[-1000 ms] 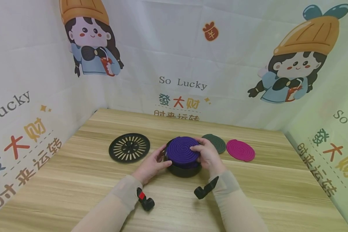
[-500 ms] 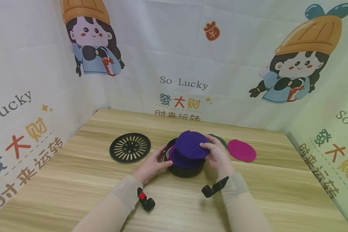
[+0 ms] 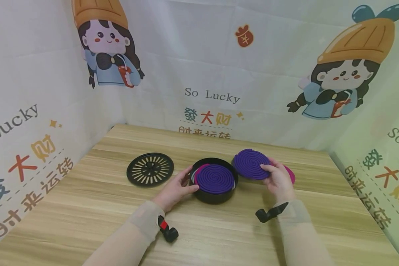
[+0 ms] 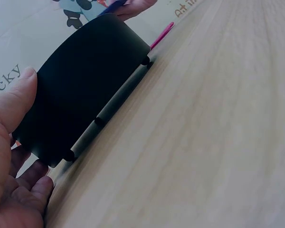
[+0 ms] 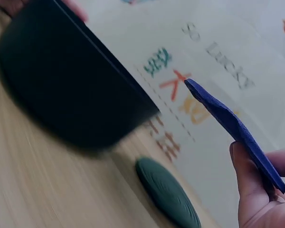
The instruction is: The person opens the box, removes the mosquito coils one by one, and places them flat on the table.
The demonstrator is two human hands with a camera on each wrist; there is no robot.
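My right hand (image 3: pixel 279 179) pinches a purple spiral mosquito coil (image 3: pixel 251 164) above the table, right of the black round tin (image 3: pixel 214 198). In the right wrist view the held coil (image 5: pixel 237 128) appears edge-on, between thumb and fingers. My left hand (image 3: pixel 176 188) holds the tin's left side, its thumb on the wall (image 4: pixel 80 80) in the left wrist view. Inside the tin another purple coil (image 3: pixel 216 179) lies on top, with a magenta coil edge (image 3: pixel 197 173) and a pale edge showing beneath it.
A black slotted lid (image 3: pixel 150 155) lies left of the tin. A green coil (image 5: pixel 166 192) lies on the table to the right, mostly hidden in the head view. Farther right, a magenta coil (image 3: pixel 290 175) is partly covered by my right hand. A printed cloth (image 3: pixel 173 66) backs the wooden table (image 3: pixel 212 229).
My right hand has lifted the purple coil out of the tin and carried it to the right, uncovering the purple coil below. My left hand stays at the tin.
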